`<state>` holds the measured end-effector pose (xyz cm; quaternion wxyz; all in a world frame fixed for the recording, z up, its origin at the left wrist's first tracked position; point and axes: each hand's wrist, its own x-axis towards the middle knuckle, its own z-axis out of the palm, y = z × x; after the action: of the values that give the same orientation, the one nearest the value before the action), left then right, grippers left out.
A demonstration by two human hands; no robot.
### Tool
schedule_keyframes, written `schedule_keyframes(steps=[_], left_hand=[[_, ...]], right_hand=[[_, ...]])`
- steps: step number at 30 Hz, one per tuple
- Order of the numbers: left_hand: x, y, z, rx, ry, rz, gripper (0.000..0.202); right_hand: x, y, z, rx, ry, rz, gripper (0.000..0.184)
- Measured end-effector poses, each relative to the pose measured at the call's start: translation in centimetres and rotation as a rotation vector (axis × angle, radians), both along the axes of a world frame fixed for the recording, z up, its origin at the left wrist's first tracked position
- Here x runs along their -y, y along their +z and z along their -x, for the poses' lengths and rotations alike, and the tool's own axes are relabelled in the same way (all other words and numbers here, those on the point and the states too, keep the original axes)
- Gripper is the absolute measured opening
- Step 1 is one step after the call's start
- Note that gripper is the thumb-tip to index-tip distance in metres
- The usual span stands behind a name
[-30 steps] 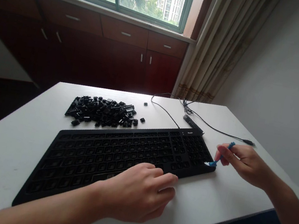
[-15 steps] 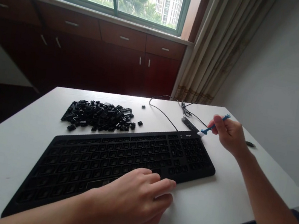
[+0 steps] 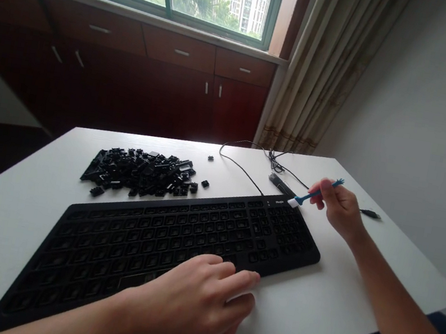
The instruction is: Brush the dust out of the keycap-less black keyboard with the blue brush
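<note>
Over at the far right of a matte black keyboard (image 3: 295,230) bare of keycaps, on a white table (image 3: 0,244): right hand (image 3: 338,209) pinching a slim blue brush (image 3: 314,195) between thumb and fingertips, white bristle end right at the keyboard's top edge! Left hand (image 3: 187,303), fingers loosely spread, resting across the lower edge. Beyond, a heap of black plastic keycaps (image 3: 138,173), two strays just beside it, and a thin black cable (image 3: 240,167) looping behind!
</note>
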<state>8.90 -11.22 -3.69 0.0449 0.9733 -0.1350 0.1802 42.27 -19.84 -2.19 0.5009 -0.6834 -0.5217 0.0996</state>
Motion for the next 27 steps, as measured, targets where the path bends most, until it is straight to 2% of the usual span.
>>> schedule_keyframes(steps=[2, 4, 7, 9, 11, 14, 16, 19, 22, 25, 27], left_hand=[[0.0, 0.0, 0.0, -0.002, 0.004, -0.007, 0.014], [0.0, -0.1, 0.0, -0.005, 0.001, -0.013, 0.014], [0.0, -0.2, 0.1, 0.002, -0.003, -0.005, 0.015], [0.0, -0.1, 0.1, -0.002, -0.003, 0.0, 0.015], [0.0, -0.1, 0.1, -0.005, -0.002, -0.002, 0.015], [0.0, 0.0, 0.1, 0.001, -0.001, 0.0, 0.014], [0.0, 0.0, 0.1, 0.001, 0.001, 0.004, 0.014], [0.0, 0.0, 0.1, -0.005, 0.007, 0.001, 0.014], [0.0, -0.1, 0.1, -0.005, 0.002, -0.007, 0.014], [0.0, 0.0, 0.1, -0.009, 0.001, -0.005, 0.015], [0.0, 0.1, 0.0, -0.012, 0.006, -0.003, 0.015]], right_hand=[[-0.1, -0.1, 0.4, 0.04, 0.017, 0.034, 0.047], [-0.1, -0.2, 0.7, 0.156, -0.041, 0.03, 0.043], [0.1, -0.1, 1.1, 0.304, -0.152, -0.081, 0.036], [0.0, -0.1, 1.3, 0.239, -0.134, -0.146, 0.035], [-0.2, -0.4, 1.6, 0.072, -0.039, -0.156, 0.036], [-0.7, -1.0, 2.1, -0.137, 0.131, -0.063, 0.035], [-0.9, -1.4, 2.6, -0.155, 0.193, 0.034, 0.035], [-0.9, -1.5, 3.1, 0.053, 0.102, 0.088, 0.033], [-0.8, -1.1, 3.3, 0.246, -0.057, -0.01, 0.031], [-0.7, -0.8, 3.4, 0.062, -0.035, -0.083, 0.034], [-0.8, -0.8, 3.4, -0.095, 0.047, -0.043, 0.04]])
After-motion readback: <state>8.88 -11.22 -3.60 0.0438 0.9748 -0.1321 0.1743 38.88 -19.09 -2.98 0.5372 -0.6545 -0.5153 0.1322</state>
